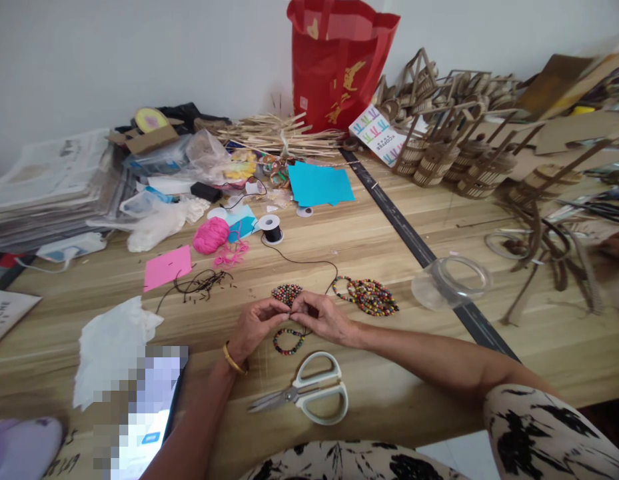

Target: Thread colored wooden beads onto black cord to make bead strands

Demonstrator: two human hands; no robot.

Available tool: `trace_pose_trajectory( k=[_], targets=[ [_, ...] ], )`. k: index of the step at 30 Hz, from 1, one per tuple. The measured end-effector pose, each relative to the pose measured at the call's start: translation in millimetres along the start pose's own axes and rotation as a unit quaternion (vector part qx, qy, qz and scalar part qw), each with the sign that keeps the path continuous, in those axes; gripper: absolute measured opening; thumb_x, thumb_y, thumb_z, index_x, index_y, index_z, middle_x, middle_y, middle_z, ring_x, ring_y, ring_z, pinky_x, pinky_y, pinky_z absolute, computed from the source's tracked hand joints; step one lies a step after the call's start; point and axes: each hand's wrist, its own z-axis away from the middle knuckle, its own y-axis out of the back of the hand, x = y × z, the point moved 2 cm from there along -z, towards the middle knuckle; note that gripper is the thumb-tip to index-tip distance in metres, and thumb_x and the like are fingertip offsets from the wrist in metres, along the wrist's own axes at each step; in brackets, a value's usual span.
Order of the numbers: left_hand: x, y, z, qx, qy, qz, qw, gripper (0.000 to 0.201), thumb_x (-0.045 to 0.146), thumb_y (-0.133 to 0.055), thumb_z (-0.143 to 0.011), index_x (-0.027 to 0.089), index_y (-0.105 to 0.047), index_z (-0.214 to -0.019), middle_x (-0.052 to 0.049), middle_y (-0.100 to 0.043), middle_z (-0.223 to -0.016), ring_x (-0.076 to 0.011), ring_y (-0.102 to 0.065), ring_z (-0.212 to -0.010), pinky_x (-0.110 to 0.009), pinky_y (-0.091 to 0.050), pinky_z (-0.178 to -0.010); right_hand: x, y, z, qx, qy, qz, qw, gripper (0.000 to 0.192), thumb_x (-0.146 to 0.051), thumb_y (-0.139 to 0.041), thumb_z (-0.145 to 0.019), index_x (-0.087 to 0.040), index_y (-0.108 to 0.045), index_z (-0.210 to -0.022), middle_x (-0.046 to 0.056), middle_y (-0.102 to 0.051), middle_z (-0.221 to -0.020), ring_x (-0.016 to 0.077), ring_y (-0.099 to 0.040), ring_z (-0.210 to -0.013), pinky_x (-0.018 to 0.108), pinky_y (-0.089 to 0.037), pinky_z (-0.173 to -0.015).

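Tying off bead bracelet (289,341), left hand (254,325) and right hand (322,316) pinching its black cord (309,261); next likely needing scissors (309,393).

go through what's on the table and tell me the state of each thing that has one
Left hand: pinched shut on cord.
Right hand: pinched shut on cord.
Bead loop: closed ring, hanging under the hands.
Scissors: closed, lying flat.
Spool: upright, cord unwound from it.
Red bag: upright, open.
Clear tub: on its side.
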Motion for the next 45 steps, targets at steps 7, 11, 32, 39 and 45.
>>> trace_pose_trajectory(
  k=[7,11,32,39,45],
  targets=[
    [1,0.9,0,0.002,-0.001,0.010,1.000,0.015,0.024,-0.073,-0.062,0.012,-0.065,-0.069,-0.003,-0.068,-0.065,-0.0123,-0.060,-0.058,-0.022,-0.047,-0.058,-2,0,0,-0.004,-0.004,-0.010,1.000,0.011,-0.025,-0.058,-0.081,-0.015,-0.054,-0.079,-0.003,-0.047,-0.064,0.0081,-0.042,-0.056,0.019,-0.035,-0.052],
    [2,1.5,0,0.002,0.007,0.010,1.000,0.013,0.022,-0.073,-0.062,0.012,-0.065,-0.066,-0.001,-0.067,-0.061,-0.0112,-0.058,-0.056,-0.020,-0.045,-0.056,-6,0,0,-0.002,0.016,-0.018,1.000,0.010,-0.024,-0.056,-0.082,-0.014,-0.056,-0.084,-0.001,-0.051,-0.070,0.0092,-0.045,-0.061,0.019,-0.037,-0.054],
    [4,3.1,1,-0.005,-0.015,-0.011,1.000,0.012,0.025,-0.068,-0.068,0.014,-0.065,-0.067,-0.001,-0.065,-0.066,-0.0119,-0.057,-0.063,-0.021,-0.046,-0.063,-6,0,1,-0.030,-0.012,-0.032,0.999,0.010,-0.023,-0.057,-0.079,-0.015,-0.054,-0.084,-0.004,-0.049,-0.064,0.0059,-0.041,-0.051,0.016,-0.033,-0.046],
    [5,4.0,1,0.008,-0.024,-0.032,0.999,0.014,0.027,-0.068,-0.068,0.014,-0.065,-0.068,-0.002,-0.065,-0.067,-0.0130,-0.057,-0.063,-0.022,-0.046,-0.062,0,-2,0,-0.024,-0.028,-0.071,0.997,0.010,-0.023,-0.057,-0.080,-0.013,-0.057,-0.082,-0.002,-0.049,-0.065,0.0076,-0.044,-0.058,0.018,-0.037,-0.053],
    [4,5.2,1,0.020,-0.034,-0.054,0.998,0.014,0.027,-0.068,-0.068,0.014,-0.065,-0.067,-0.002,-0.065,-0.065,-0.0126,-0.056,-0.061,-0.021,-0.045,-0.059,2,-2,-1,-0.013,-0.017,-0.064,0.998,0.013,-0.026,-0.056,-0.083,-0.013,-0.058,-0.082,-0.003,-0.047,-0.065,0.0084,-0.042,-0.058,0.019,-0.036,-0.054]
  ],
)
